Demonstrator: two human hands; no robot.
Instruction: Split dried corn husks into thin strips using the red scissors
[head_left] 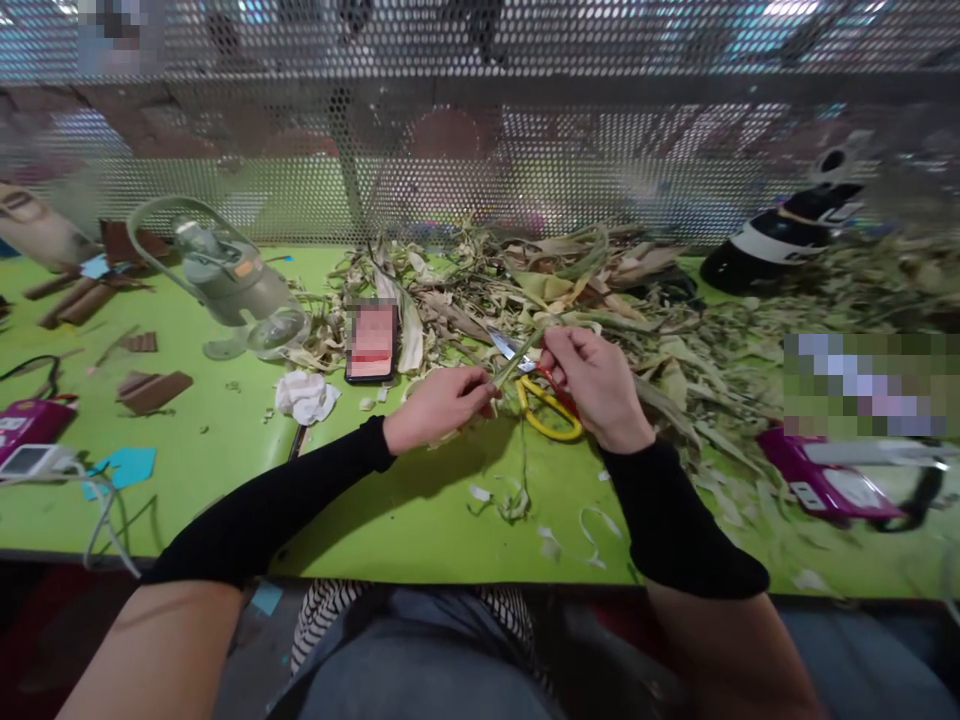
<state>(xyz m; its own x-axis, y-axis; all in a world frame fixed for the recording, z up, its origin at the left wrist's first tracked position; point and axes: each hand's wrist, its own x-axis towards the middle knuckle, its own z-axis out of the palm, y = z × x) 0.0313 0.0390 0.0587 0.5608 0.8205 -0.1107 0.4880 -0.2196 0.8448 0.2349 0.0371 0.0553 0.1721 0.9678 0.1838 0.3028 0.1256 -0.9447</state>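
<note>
Above green tabletop [225, 470], both hands pinch a thin leaf strip [517, 358].

Phone [371, 343] left of scissors [541, 395]

Hidden and unclear items
Scissors [541, 397]: handles partly covered by right hand [596, 385]; phone [371, 342] screen blurred; shoe [787, 235], possibly, behind haze.
</note>
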